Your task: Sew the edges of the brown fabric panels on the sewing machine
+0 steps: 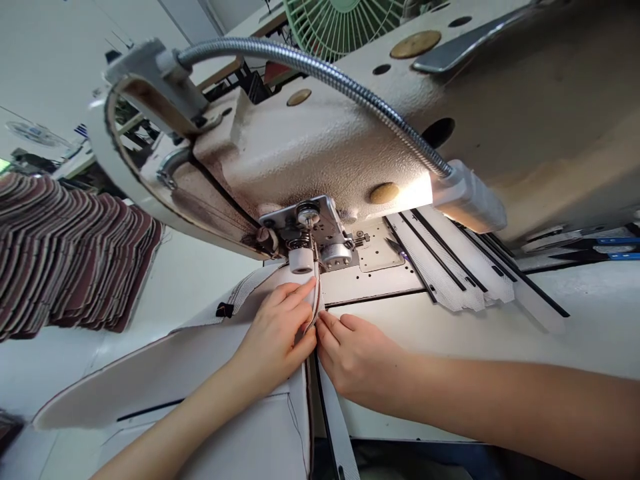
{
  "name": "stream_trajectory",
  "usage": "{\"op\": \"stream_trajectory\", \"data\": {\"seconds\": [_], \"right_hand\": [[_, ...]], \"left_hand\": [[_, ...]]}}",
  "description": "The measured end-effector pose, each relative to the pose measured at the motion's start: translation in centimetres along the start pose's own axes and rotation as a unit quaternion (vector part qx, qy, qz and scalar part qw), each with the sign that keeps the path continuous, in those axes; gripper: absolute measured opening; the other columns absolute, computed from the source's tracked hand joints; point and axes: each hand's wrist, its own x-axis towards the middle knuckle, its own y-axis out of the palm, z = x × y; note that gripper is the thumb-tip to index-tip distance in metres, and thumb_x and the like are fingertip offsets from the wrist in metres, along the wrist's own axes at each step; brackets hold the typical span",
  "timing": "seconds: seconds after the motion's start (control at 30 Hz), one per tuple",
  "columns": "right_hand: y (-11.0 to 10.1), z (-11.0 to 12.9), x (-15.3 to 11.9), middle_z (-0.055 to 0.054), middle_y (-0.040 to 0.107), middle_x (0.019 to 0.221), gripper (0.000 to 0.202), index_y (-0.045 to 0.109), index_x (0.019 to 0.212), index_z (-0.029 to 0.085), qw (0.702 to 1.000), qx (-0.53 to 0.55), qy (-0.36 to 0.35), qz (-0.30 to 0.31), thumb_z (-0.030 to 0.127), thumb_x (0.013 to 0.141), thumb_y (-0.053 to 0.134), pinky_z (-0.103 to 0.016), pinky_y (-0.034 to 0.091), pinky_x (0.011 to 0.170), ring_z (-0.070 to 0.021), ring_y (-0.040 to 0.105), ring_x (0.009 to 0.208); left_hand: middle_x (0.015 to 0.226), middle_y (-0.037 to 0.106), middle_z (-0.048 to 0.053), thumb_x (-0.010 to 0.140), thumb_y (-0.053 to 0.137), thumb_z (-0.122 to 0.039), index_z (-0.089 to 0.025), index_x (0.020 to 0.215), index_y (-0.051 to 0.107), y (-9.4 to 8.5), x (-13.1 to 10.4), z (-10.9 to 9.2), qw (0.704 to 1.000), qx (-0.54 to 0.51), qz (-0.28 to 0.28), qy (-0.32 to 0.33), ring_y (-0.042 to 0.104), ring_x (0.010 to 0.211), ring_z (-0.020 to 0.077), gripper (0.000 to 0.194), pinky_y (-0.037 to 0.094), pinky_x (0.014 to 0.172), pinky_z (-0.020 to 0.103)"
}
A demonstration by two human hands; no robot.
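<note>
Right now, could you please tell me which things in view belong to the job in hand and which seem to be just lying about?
Job in hand: sewing machine; white panel; black-edged strip; probably the spare mesh strips.
Apparently lying about: blue-handled tools; green fan.

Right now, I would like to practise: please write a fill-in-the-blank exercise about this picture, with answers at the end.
The left hand lies on a large piece whose visible surface is mostly ____.
The long strip running toward the viewer from the right hand has a ____ line along it.
The big fan behind the sewing machine is ____.
The stacked pieces are on the ____ side of the picture.

Missing words: white; black; green; left.
</note>
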Motion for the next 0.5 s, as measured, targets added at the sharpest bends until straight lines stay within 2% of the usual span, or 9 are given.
{"op": "stream_trajectory", "data": {"seconds": [0.17,0.37,0.5], "right_hand": [[-0.26,0.01,0.14,-0.021,0.071,0.092,0.029,0.071,0.088,0.003,1.0,0.003,0.001,0.003,0.003,0.082,0.042,-0.035,0.048,0.063,-0.0287,0.068,0.085],[-0.24,-0.04,0.19,-0.021,0.071,0.088,0.027,0.069,0.088,0.003,1.0,0.005,0.001,-0.003,0.003,0.082,0.043,-0.035,0.047,0.061,-0.0282,0.067,0.081],[-0.19,0.09,0.25,-0.018,0.07,0.083,0.025,0.069,0.086,0.004,1.0,0.009,0.008,0.009,0.003,0.081,0.044,-0.034,0.046,0.059,-0.0265,0.066,0.076]], "left_hand": [[0.144,0.047,0.008,0.084,0.042,-0.02,-0.021,0.064,0.038,0.06,-0.03,-0.15,1.0,0.0,0.002,0.008,0.041,0.126,0.027,0.021,0.042,0.099,0.044],[0.144,0.046,0.011,0.086,0.043,-0.019,-0.02,0.065,0.042,-0.34,0.19,-0.54,1.0,0.008,0.026,0.005,0.042,0.126,0.0281,0.021,0.042,0.1,0.045],[0.142,0.049,0.012,0.086,0.041,-0.017,-0.02,0.065,0.044,-0.48,0.29,-0.74,1.0,0.017,0.014,0.018,0.045,0.124,0.0275,0.021,0.045,0.097,0.047]]}}
